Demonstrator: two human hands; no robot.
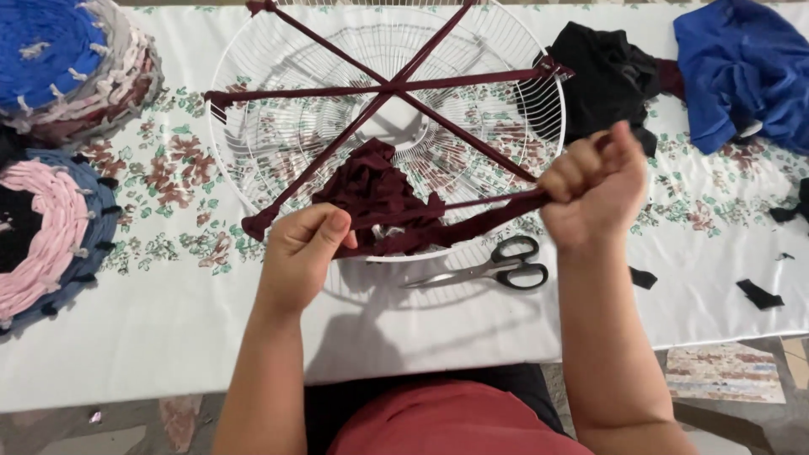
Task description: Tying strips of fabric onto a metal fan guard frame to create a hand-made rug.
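Observation:
A white wire fan guard [506, 50] lies on the table with maroon fabric strips [455, 82] stretched across it like spokes. A loose heap of maroon cloth [375, 190] sits on its near part. My left hand [302, 253] pinches one end of a maroon strip [472, 223] at the guard's near rim. My right hand [594, 181] is closed in a fist on the other end, pulling the strip taut to the right.
Black-handled scissors [493, 270] lie just in front of the guard. Round woven rag mats [59, 59] [42, 232] sit at the left. Black cloth [607, 72] and blue cloth [746, 67] lie at the back right, small black scraps [758, 295] nearby. A floral white tablecloth [168, 320] covers the table.

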